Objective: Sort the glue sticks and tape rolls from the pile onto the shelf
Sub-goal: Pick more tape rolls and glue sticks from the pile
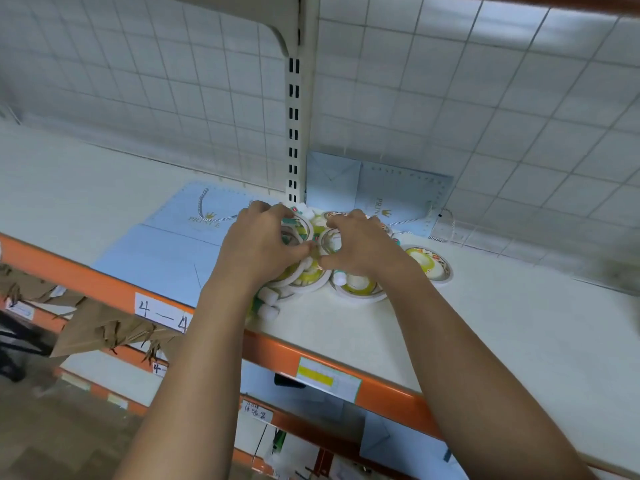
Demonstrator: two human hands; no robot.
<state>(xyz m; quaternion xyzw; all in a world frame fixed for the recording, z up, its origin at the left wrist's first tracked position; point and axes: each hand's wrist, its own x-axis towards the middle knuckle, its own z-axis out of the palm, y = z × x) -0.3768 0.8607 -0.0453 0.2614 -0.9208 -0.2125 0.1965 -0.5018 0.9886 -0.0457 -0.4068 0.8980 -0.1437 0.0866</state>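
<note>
White shelf [485,323] with orange front rail, carrying a mixed stationery pile.
Two pale-blue paper gift bags [166,251] lie flat along the back and left. The white tape rolls with yellow-green labels [429,263] are heaped mid-shelf, just in front of the slotted upright. Left hand [266,242] and right hand [360,249] are on the heap with fingers curled, each gripping a roll, thumbs nearly meeting. White-capped glue sticks [268,311] lie at the heap's near-left edge.
</note>
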